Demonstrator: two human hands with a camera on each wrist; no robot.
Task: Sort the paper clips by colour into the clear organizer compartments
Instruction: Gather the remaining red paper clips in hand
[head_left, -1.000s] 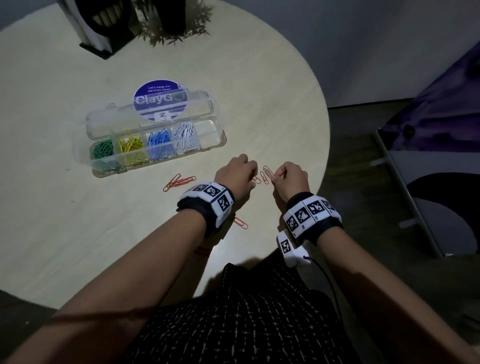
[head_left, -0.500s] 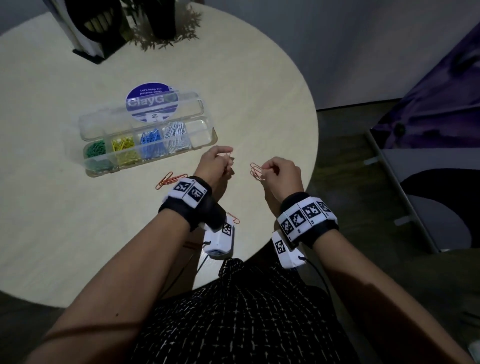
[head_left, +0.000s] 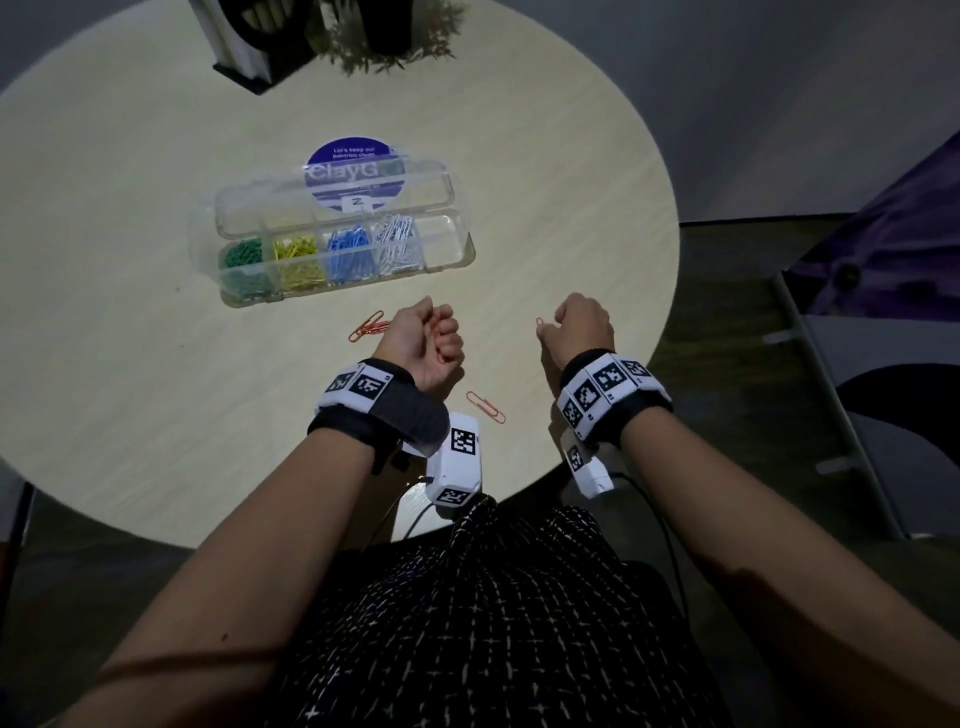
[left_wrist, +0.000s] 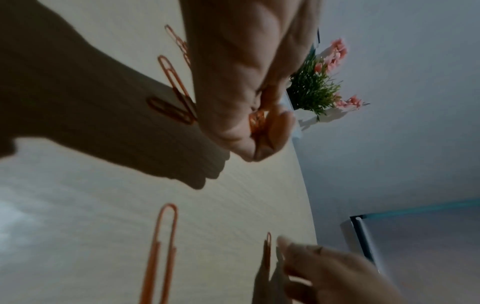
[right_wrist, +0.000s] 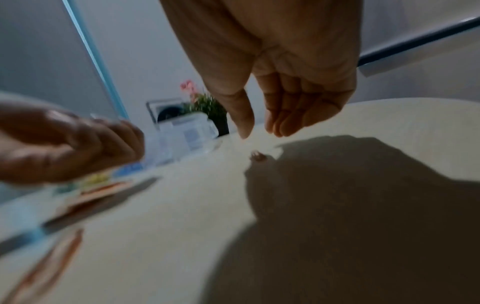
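Note:
The clear organizer (head_left: 447, 244) lies open on the round table (head_left: 156, 364), with green, yellow, blue and white clips in separate compartments; its rightmost compartment is bare. My left hand (head_left: 441, 332), palm turned up just in front of the organizer, curls round several orange clips (left_wrist: 257, 121). My right hand (head_left: 558, 325) hovers near the table's right edge with thumb and fingers (right_wrist: 283, 125) apart and relaxed. One orange clip (head_left: 540, 326) stands just off its fingertips; whether it touches them I cannot tell. Loose orange clips (head_left: 369, 328) lie left of my left hand, and a single one (head_left: 485, 408) between my wrists.
A potted plant (head_left: 389, 31) and a black-and-white stand (head_left: 249, 36) sit at the table's far edge. A round blue sticker (head_left: 356, 156) lies under the organizer lid. The table rim (head_left: 670, 291) is close to my right hand, with dark floor beyond.
My hands have drawn apart. The left turned palm up, keeping its orange clips. The right moved right and its fingers loosened off the clip they pinched.

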